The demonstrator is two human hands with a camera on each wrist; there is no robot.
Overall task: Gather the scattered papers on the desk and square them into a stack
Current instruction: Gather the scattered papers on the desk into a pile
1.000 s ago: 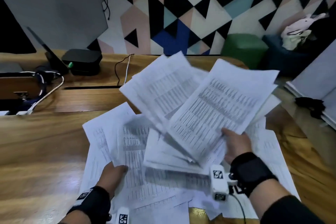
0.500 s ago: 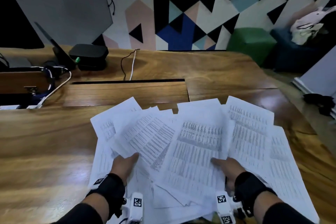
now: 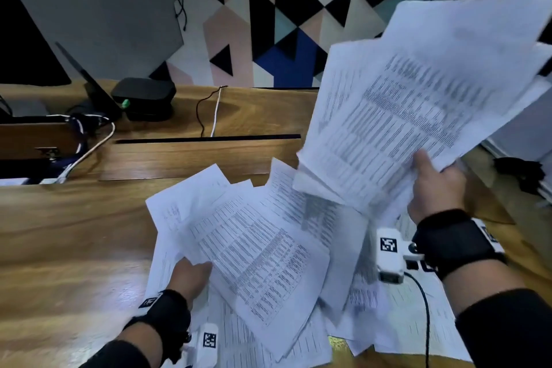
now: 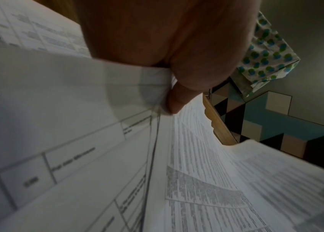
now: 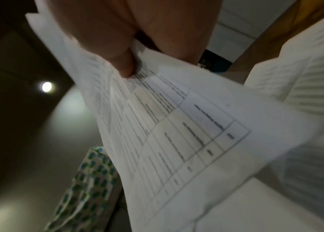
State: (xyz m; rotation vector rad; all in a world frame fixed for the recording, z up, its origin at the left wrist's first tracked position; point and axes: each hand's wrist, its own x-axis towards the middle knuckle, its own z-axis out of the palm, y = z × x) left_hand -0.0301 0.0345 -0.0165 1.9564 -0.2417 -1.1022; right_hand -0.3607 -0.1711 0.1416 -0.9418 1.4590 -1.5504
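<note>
Your right thumb presses down on the near corner of a loose sheaf of printed sheets, with the fingers hidden beneath; your right hand pinches that bundle and holds it tilted in the air, clear of the desk, its pages fanned and out of line. Your left thumb clamps the edge of a second batch, which your left hand grips from below; those pages rise at the near side while their far ends seem to rest on the heap. More papers lie flat under and around both wrists, overlapping at odd angles, some reaching the near edge of the desk.

You are in the gathering step, and squaring has not begun. The next move, as I judge it, calls for bringing the two bundles together into one hand, then sweeping in the flat sheets. Keep both pinches firm: each fan is held by only one corner or edge, so pages could slide out. Only with everything collected can you stand the pile on edge and tap it even.
</note>
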